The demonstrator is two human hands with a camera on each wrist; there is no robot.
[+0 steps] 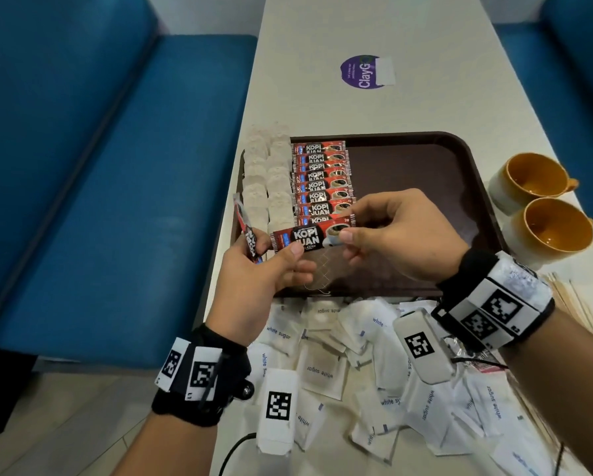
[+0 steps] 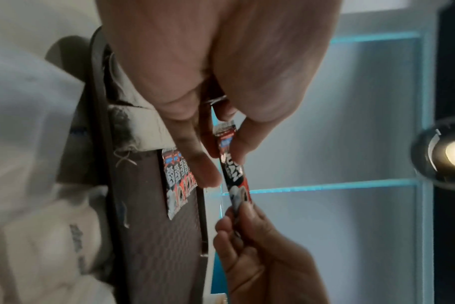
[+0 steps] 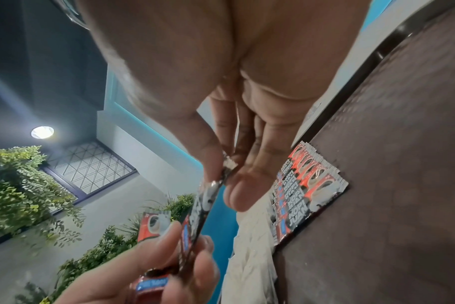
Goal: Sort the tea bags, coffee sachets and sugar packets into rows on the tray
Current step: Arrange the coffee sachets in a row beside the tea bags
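A brown tray (image 1: 425,173) holds two columns of tea bags (image 1: 267,180) at its left and a row of red coffee sachets (image 1: 322,180) beside them. Above the tray's near left corner a coffee sachet (image 1: 308,235) hangs between both hands. My left hand (image 1: 289,252) pinches its left end and also holds a second sachet (image 1: 247,231) upright. My right hand (image 1: 348,240) pinches the right end. In the right wrist view my thumb and fingers close on the sachet (image 3: 203,207). White sugar packets (image 1: 356,365) lie heaped on the table in front of the tray.
Two mugs (image 1: 531,176) with orange insides stand right of the tray, wooden stirrers (image 1: 569,304) lie near them. A purple sticker (image 1: 360,71) is on the far table. Blue bench seats (image 1: 116,166) flank the table; its left edge runs close to the tray.
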